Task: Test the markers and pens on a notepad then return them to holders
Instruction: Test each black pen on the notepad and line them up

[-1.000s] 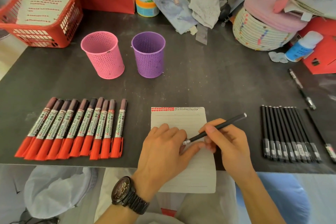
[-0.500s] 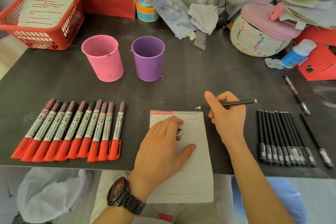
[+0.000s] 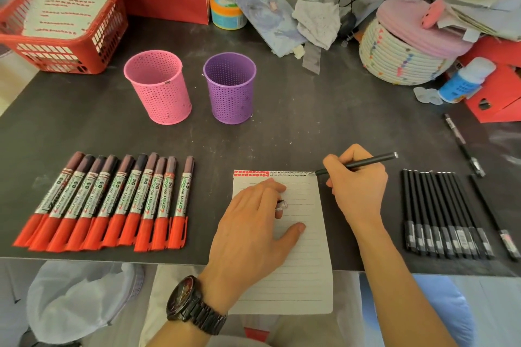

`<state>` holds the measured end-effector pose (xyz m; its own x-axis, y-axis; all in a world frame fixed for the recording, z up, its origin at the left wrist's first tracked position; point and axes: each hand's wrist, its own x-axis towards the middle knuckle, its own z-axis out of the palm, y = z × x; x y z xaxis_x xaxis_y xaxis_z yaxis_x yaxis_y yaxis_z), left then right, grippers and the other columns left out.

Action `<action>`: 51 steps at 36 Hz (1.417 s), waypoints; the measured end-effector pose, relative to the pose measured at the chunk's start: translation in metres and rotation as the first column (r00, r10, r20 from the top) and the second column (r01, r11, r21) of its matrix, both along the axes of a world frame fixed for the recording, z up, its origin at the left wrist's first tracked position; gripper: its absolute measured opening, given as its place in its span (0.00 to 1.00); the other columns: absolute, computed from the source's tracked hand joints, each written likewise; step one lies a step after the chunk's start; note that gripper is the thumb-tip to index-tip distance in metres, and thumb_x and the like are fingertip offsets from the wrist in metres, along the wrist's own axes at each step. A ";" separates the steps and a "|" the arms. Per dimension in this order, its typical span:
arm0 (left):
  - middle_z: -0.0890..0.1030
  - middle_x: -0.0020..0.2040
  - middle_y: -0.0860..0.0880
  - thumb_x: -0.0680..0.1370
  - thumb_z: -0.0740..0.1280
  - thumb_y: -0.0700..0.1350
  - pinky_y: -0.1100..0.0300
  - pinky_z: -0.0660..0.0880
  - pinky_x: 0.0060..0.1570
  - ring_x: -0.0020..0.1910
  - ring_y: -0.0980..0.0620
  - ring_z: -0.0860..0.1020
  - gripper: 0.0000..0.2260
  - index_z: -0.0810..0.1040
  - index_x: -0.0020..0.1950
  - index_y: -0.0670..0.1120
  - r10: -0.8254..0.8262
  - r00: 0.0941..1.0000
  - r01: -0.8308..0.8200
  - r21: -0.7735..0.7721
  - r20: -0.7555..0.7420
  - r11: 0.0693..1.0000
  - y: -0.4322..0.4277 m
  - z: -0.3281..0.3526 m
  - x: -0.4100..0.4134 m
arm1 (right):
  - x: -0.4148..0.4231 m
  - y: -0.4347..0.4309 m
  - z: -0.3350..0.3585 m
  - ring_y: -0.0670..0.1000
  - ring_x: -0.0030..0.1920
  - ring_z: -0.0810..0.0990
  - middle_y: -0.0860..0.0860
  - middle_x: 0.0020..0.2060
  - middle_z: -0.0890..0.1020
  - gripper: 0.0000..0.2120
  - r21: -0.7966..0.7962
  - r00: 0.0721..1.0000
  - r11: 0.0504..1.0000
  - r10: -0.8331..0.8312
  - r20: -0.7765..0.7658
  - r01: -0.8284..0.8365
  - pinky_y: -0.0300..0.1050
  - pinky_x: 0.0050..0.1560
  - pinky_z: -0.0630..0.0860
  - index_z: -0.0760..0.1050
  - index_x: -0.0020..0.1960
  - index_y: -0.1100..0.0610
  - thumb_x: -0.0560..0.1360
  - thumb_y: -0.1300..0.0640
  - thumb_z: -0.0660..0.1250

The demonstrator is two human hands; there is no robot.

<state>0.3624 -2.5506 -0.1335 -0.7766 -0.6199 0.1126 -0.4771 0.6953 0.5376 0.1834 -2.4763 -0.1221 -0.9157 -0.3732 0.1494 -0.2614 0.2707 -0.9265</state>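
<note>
Black and slim, the plastic pen is sitting pinched in my right grip, thumb and fingers curled round its lower barrel. Its tip is touching the top right corner of the white lined notepad, just left of that grip. My left grip is lying spread on the page, pressing it to the dark table. A small pen cap is peeking out by its fingers, and I cannot tell whether it is pinched.

I am reading this as the test stroke. A row of black scribbles is ending right at the nib, so I should be keeping the mark short, pressing lightly and staying on the paper, not the table. The pink perforated holder and the purple perforated holder are standing well beyond my left grip, waiting.
</note>
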 end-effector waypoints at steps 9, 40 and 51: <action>0.75 0.58 0.63 0.72 0.60 0.70 0.70 0.61 0.57 0.54 0.63 0.74 0.23 0.66 0.62 0.60 -0.018 1.000 0.018 -0.004 0.001 1.000 0.000 0.004 0.000 | 0.001 0.000 -0.001 0.43 0.24 0.80 0.52 0.24 0.80 0.12 0.034 0.999 0.999 0.007 -0.033 -0.006 0.37 0.28 0.75 0.73 0.33 0.54 0.73 0.58 0.70; 0.74 0.61 0.62 0.83 0.50 0.56 0.77 0.59 0.61 0.60 0.65 0.70 0.16 0.73 0.61 0.54 -0.077 0.985 0.096 0.119 -0.157 0.988 0.000 0.015 0.007 | 0.005 0.001 0.006 0.44 0.24 0.79 0.50 0.25 0.80 0.15 -0.071 0.999 0.997 -0.043 0.004 0.043 0.34 0.29 0.73 0.73 0.36 0.52 0.77 0.49 0.72; 0.76 0.55 0.63 0.82 0.56 0.58 0.66 0.70 0.57 0.57 0.62 0.71 0.10 0.74 0.58 0.58 -0.094 0.981 0.103 0.041 -0.168 0.994 -0.006 0.003 0.004 | 0.050 0.032 0.033 0.49 0.20 0.69 0.51 0.21 0.73 0.19 -0.241 0.945 0.950 0.251 0.209 -0.199 0.38 0.22 0.66 0.73 0.34 0.57 0.80 0.49 0.66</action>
